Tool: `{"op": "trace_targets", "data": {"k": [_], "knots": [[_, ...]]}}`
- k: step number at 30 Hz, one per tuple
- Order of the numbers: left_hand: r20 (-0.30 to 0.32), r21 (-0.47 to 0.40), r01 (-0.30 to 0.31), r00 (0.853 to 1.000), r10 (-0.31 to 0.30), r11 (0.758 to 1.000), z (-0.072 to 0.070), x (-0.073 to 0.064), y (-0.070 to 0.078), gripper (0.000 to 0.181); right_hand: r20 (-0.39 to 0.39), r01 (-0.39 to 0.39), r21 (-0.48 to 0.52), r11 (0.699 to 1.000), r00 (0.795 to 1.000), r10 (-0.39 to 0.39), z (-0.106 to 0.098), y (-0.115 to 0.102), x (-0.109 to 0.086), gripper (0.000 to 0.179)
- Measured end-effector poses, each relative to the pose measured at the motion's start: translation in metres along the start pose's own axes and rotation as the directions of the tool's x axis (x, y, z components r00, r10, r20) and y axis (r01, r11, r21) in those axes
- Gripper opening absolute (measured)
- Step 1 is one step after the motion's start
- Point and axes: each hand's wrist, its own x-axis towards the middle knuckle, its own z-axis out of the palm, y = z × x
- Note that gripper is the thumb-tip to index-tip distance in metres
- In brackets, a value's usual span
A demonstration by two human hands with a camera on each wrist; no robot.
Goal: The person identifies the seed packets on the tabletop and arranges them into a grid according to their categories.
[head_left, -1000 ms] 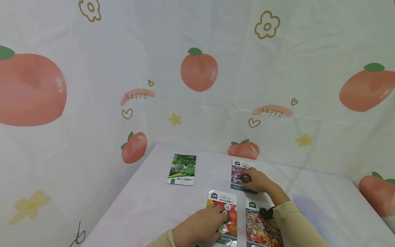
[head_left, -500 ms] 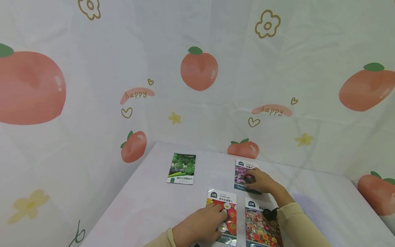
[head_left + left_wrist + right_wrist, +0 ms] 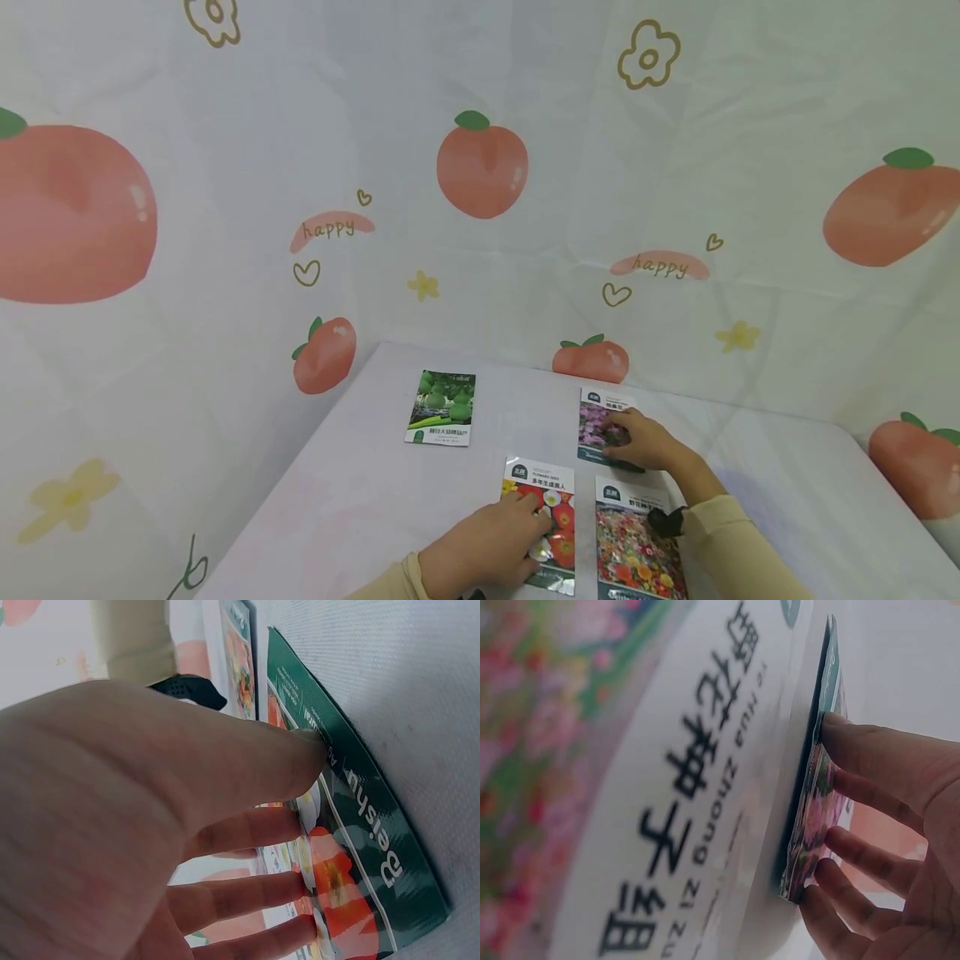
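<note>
My left hand (image 3: 489, 540) rests on a flower seed packet with red and orange blooms (image 3: 562, 521), its thumb and fingertips touching the printed face. In the left wrist view those fingers are fairly straight, and the packet's dark green end strip (image 3: 375, 817) lies near the thumb. Farther back, my right hand (image 3: 651, 443) touches a seed packet with purple flowers (image 3: 592, 425). The right wrist view shows thumb and fingertips pressed on this packet (image 3: 817, 802), which lies almost flat. Below the right forearm lies a wildflower seed packet (image 3: 633, 550), partly covered by the wrist strap.
A green gourd seed packet (image 3: 441, 408) lies at the back left of the white-covered table (image 3: 360, 492). Behind it and along the left side hangs a white cloth (image 3: 540, 275) printed with peaches, flowers and hearts.
The right hand has slid the purple flower packet a short way to the right. My left hand stays on its packet; the gourd packet keeps its place.
</note>
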Motion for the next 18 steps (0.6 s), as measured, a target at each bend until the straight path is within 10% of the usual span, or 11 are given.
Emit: {"op": "trace_targets", "data": {"k": [18], "knots": [[0.021, -0.015, 0.020, 1.000, -0.020, 1.000, -0.003, 0.000, 0.002, 0.042, -0.024, 0.026, 0.019, 0.999, 0.999, -0.026, -0.004, 0.014, -0.009, 0.045]]}}
